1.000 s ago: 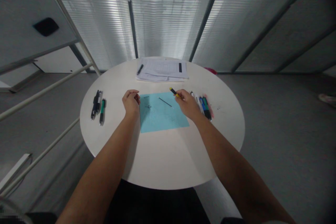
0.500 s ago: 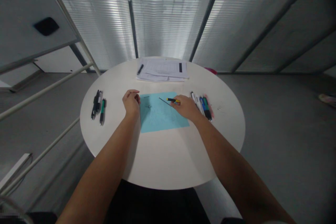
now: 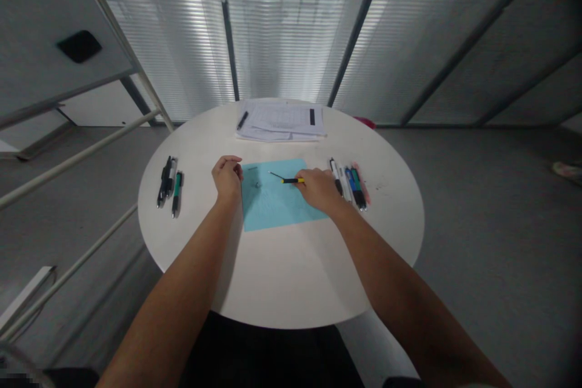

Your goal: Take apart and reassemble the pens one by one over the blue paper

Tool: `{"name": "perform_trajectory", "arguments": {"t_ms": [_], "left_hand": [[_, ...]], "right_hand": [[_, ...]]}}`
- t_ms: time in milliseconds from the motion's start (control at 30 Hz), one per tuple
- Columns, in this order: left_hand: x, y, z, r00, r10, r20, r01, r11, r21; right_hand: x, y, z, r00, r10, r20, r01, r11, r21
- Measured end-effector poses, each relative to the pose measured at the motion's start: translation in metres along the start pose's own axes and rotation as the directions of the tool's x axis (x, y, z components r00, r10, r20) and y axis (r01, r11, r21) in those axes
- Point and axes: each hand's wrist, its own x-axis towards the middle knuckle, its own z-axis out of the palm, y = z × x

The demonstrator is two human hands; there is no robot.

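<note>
My right hand (image 3: 321, 187) is closed on a short yellow-and-black pen barrel (image 3: 292, 180) above a light blue sheet (image 3: 277, 212). A thin dark rod (image 3: 276, 175), like a pen refill, points up and left from the barrel's black end; whether the two are joined is hard to tell. My left hand (image 3: 227, 174) rests on its side at the sheet's left edge, fingers loosely curled and partly apart, with nothing visible in it. On the sheet lie a tiny part (image 3: 258, 185) and a small dark strip (image 3: 253, 168), both too small to name.
Several pens (image 3: 350, 185) lie right of the sheet, near a reddish mark. More pens (image 3: 170, 185), black and green, lie at the left of the round white table (image 3: 291, 279). Stacked papers (image 3: 282, 121) with a black pen (image 3: 242, 120) sit at the back.
The yellow-and-black barrel has moved slightly left and down, its black end now close to the thin rod. The rod's tip has shifted left. My left hand has stayed in place.
</note>
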Motion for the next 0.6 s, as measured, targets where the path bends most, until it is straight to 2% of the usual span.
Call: {"name": "perform_trajectory", "arguments": {"t_ms": [133, 267, 600], "left_hand": [[-0.001, 0.001, 0.0, 1.0, 0.005, 0.0, -0.005, 1.0, 0.005], [-0.001, 0.0, -0.001, 1.0, 0.012, 0.004, -0.013, 1.0, 0.018], [-0.001, 0.002, 0.0, 1.0, 0.008, -0.004, -0.008, 1.0, 0.024]], "right_hand": [[-0.005, -0.011, -0.002, 0.999, -0.012, 0.031, 0.016, 0.991, -0.133], [-0.007, -0.022, -0.001, 1.0, -0.021, 0.0, 0.02, 0.977, -0.211], [-0.009, -0.019, -0.004, 0.999, -0.049, 0.018, 0.052, 0.974, -0.221]]}}
